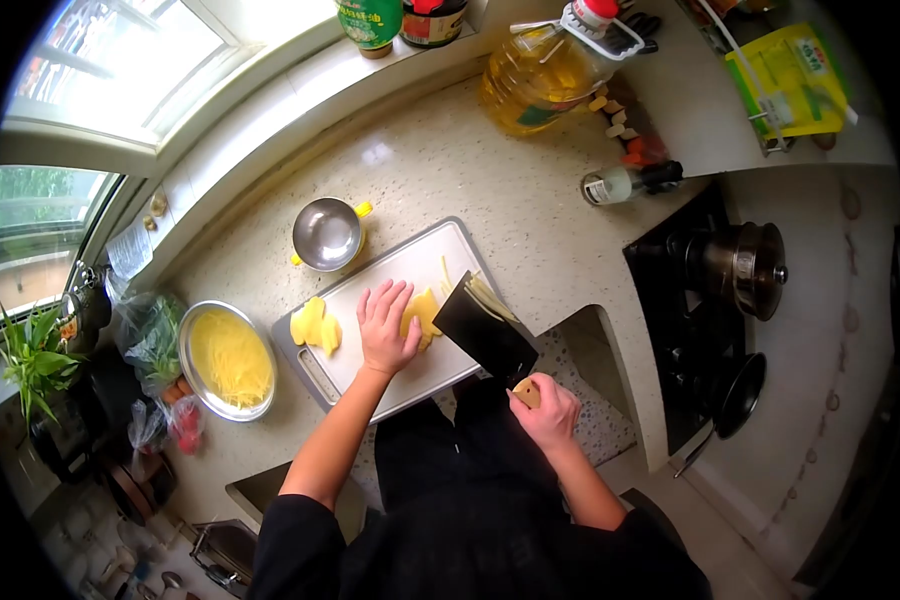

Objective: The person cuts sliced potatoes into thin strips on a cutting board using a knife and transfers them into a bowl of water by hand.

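A pale speckled countertop [410,140] curves beneath a window [120,65], and a grey-rimmed cutting board [420,255] lies aslant near its front edge. Between the two hands, toward the middle of the board, sits a fan of yellow slices [423,312], apparently potato. It is just right of the left hand [382,328], the nearer one, which is palm down with fingers loosely spread, gripping nothing; whether its thumb touches the slices I cannot tell. The right hand [550,412] is closed around the wooden handle of a black cleaver [485,328], whose blade slants across the board's near right part, its long axis running from the handle up toward the slices. These look thin, smooth-faced and overlapping; pale strips [488,297] lie along the blade's far side, by the board's right edge.
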A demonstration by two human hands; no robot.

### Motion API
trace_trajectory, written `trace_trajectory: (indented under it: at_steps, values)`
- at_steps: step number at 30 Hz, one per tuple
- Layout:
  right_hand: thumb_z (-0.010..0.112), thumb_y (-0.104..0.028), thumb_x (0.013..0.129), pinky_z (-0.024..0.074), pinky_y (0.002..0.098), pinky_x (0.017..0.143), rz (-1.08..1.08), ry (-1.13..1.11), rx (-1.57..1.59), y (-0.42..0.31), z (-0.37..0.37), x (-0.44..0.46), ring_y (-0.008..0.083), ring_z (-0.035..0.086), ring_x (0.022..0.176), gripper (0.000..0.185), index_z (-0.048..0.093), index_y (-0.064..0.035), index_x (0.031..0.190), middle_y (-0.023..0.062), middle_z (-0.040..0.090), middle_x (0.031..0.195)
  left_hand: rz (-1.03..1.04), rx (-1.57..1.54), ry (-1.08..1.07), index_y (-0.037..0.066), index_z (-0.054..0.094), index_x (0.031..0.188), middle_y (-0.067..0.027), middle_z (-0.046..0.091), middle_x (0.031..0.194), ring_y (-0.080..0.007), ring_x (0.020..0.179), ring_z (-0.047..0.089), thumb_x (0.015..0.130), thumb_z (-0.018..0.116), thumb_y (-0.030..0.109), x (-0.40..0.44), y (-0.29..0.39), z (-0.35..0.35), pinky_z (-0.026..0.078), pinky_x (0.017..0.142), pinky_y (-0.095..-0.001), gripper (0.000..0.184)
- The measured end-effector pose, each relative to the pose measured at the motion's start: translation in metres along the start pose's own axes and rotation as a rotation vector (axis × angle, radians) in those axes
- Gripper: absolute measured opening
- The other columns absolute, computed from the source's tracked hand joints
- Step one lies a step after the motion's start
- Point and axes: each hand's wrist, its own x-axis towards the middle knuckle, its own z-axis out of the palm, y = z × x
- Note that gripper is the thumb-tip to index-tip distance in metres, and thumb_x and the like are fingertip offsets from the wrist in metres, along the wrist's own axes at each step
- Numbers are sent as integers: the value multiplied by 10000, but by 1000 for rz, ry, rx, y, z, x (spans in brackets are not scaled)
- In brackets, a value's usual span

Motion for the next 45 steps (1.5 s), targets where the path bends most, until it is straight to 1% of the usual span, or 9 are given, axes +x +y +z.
trace_trajectory:
  at_steps: [6,10,13,20,29,32,36,39,45]
  values:
    - [905,-279,803,578,416,646,197,45,175,6,2,-10,335,728,713,353,669,-84,979,118,726,806,22,11,-15,127,681,1316,-74,683,1238,-285,1203,624,803,744,129,6,14,3,386,1160,-523,517]
    - [879,-286,845,573,410,642,351,67,235,22,4,-18,334,728,695,336,665,-60,970,127,714,766,140,79,-153,175,708,1166,-54,631,1060,-258,1091,620,735,783,138,33,23,15,398,1153,-535,439]
    - [872,-285,854,568,407,636,427,76,273,29,-2,-21,328,727,686,334,663,-54,974,127,712,760,252,141,-382,198,702,1170,-45,619,1067,-265,1117,601,711,839,187,63,23,19,372,1181,-548,479]
    - [868,-277,858,565,405,629,407,55,257,24,-7,-37,330,721,676,318,673,-54,973,129,709,761,452,310,-537,122,718,854,-63,635,1042,-270,1122,591,724,767,209,86,17,41,354,1202,-559,164]
    - [869,-265,857,566,413,626,436,90,295,26,-9,-51,355,729,686,308,678,-49,963,140,711,751,523,367,-633,120,722,757,-56,682,892,-260,1021,616,740,689,172,102,19,39,452,965,-425,64]
    - [866,-260,862,567,414,628,452,100,331,27,-10,-51,358,730,687,304,677,-45,965,143,711,750,487,327,-609,134,716,752,-50,691,808,-247,901,669,720,691,171,107,19,40,480,921,-405,55]
    - [862,-252,866,567,414,631,459,105,338,29,-13,-51,358,729,683,296,677,-44,965,144,709,746,222,97,-693,145,736,788,-39,742,732,-233,734,736,733,726,206,120,26,21,552,804,-381,83]
    - [861,-250,866,566,415,633,466,111,358,31,-13,-52,357,728,682,293,677,-44,965,143,709,747,-185,-176,-721,138,776,854,-46,788,830,-225,794,762,759,751,228,118,26,5,591,781,-375,133]
    - [862,-248,863,566,408,637,448,122,395,32,-8,-50,350,725,688,294,681,-44,972,143,712,757,-569,-889,-513,-14,718,920,-77,770,889,-141,838,724,891,744,96,83,17,-35,578,802,-295,117]
